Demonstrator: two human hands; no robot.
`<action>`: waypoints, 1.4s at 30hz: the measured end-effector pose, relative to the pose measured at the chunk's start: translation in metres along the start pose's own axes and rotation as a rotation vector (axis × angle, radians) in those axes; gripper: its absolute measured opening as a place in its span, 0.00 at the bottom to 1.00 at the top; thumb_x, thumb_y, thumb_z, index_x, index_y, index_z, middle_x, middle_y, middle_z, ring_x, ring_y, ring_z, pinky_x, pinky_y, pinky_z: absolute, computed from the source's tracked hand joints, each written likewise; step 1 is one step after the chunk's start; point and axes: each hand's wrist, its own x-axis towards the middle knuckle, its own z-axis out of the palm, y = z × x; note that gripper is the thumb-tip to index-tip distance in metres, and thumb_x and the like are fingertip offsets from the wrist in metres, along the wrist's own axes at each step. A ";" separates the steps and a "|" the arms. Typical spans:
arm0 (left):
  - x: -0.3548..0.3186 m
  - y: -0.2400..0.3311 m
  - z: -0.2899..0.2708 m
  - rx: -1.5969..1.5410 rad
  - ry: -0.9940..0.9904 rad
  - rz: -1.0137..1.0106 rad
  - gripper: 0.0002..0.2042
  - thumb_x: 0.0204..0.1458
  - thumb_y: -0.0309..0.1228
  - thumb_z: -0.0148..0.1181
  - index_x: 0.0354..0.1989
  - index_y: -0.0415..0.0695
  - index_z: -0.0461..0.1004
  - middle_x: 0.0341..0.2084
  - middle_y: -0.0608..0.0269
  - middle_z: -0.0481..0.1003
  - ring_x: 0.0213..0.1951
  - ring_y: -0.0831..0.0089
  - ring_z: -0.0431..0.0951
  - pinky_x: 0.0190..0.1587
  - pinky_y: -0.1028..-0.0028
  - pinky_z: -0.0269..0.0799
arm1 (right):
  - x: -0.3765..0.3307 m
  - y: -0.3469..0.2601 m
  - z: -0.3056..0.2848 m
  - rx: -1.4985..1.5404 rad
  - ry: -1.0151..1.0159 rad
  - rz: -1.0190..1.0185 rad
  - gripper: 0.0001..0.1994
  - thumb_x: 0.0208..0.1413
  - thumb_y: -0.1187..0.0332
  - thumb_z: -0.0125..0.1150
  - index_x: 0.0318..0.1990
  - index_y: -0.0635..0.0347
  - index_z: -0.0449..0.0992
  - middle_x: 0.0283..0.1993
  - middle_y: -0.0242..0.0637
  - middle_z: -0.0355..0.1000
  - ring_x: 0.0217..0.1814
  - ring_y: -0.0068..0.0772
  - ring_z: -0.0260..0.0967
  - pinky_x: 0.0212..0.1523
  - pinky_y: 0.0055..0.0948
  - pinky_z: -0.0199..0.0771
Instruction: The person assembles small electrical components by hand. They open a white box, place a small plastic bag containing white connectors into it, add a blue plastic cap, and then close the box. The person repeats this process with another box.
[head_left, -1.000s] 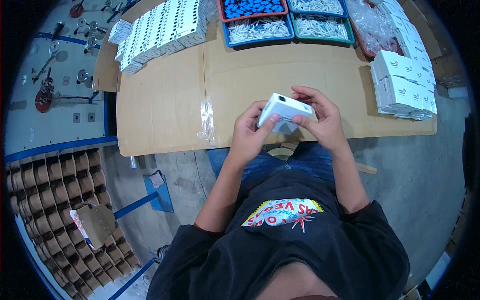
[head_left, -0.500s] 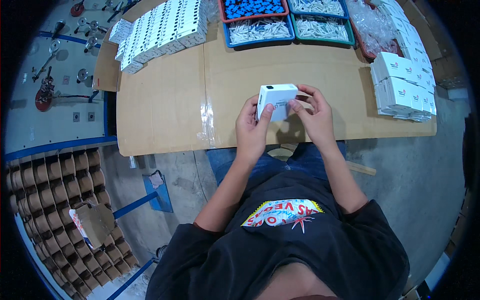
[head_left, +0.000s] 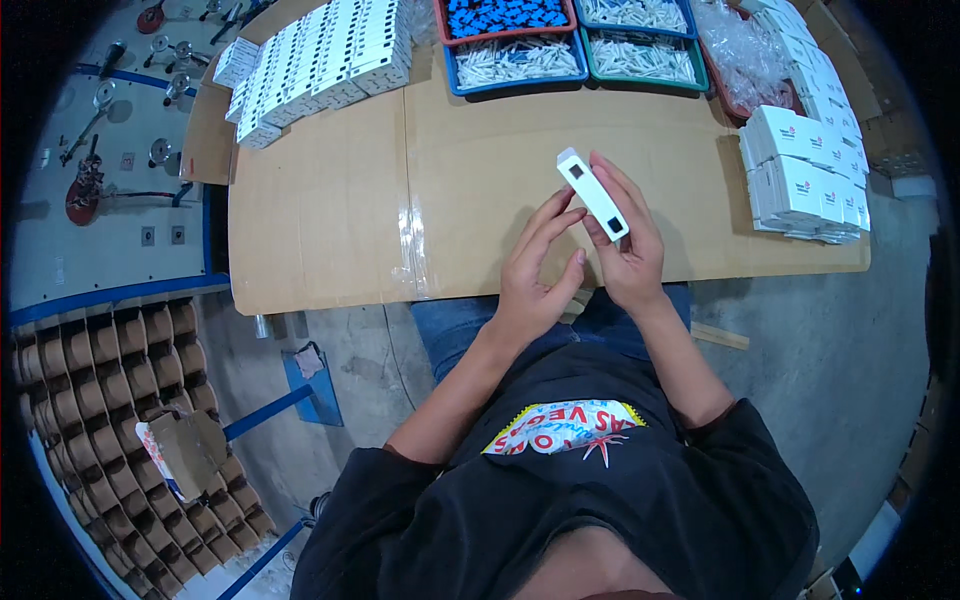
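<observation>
A small white box is tilted above the table, with a narrow side marked by two dark squares turned up. My right hand grips it, fingers along its right side and thumb at its lower left edge. To the left of the box is my left hand, its fingers stretched toward it and its thumb apart. The left fingertips come close to the box's left side; whether they touch it I cannot tell.
Cardboard covers the table. White boxes are stacked at the back left, more white boxes at the right. Trays at the back hold blue pieces and white plastic parts. Beside them lie clear plastic bags.
The box has turned from its broad printed face to its narrow side and shifted slightly right. My left hand has let go of it and moved a little lower; my right hand holds it.
</observation>
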 end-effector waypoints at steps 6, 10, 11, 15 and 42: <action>-0.001 -0.005 -0.013 0.006 0.071 -0.007 0.17 0.58 0.18 0.58 0.57 0.36 0.74 0.61 0.46 0.73 0.59 0.60 0.76 0.62 0.65 0.70 | -0.010 0.007 0.001 0.349 0.127 0.362 0.17 0.67 0.70 0.60 0.61 0.67 0.73 0.57 0.43 0.74 0.59 0.33 0.74 0.61 0.34 0.74; -0.009 -0.021 -0.020 -0.064 0.240 -0.018 0.12 0.65 0.21 0.54 0.55 0.35 0.73 0.56 0.49 0.75 0.44 0.73 0.78 0.50 0.72 0.75 | -0.009 0.012 0.005 0.814 0.306 0.791 0.13 0.71 0.65 0.57 0.55 0.64 0.74 0.50 0.35 0.76 0.52 0.23 0.76 0.54 0.29 0.77; -0.009 -0.020 -0.021 -0.081 0.299 -0.031 0.10 0.66 0.21 0.53 0.54 0.35 0.73 0.54 0.49 0.75 0.40 0.76 0.77 0.47 0.74 0.75 | -0.006 0.008 0.007 0.868 0.326 0.819 0.13 0.71 0.64 0.57 0.55 0.63 0.74 0.49 0.34 0.76 0.51 0.21 0.76 0.52 0.28 0.77; -0.002 -0.024 -0.034 -0.184 0.520 -0.126 0.09 0.67 0.24 0.52 0.53 0.36 0.73 0.49 0.53 0.78 0.38 0.80 0.76 0.41 0.77 0.74 | -0.002 0.009 0.012 0.812 0.331 0.819 0.13 0.70 0.65 0.58 0.55 0.65 0.74 0.48 0.33 0.76 0.51 0.23 0.76 0.53 0.28 0.76; 0.083 -0.160 -0.133 -0.023 -0.241 -0.349 0.14 0.63 0.37 0.58 0.45 0.37 0.78 0.28 0.65 0.77 0.29 0.76 0.75 0.36 0.71 0.73 | 0.153 0.029 0.110 0.228 -0.229 0.212 0.17 0.61 0.85 0.60 0.57 0.67 0.70 0.57 0.39 0.72 0.59 0.27 0.71 0.57 0.26 0.75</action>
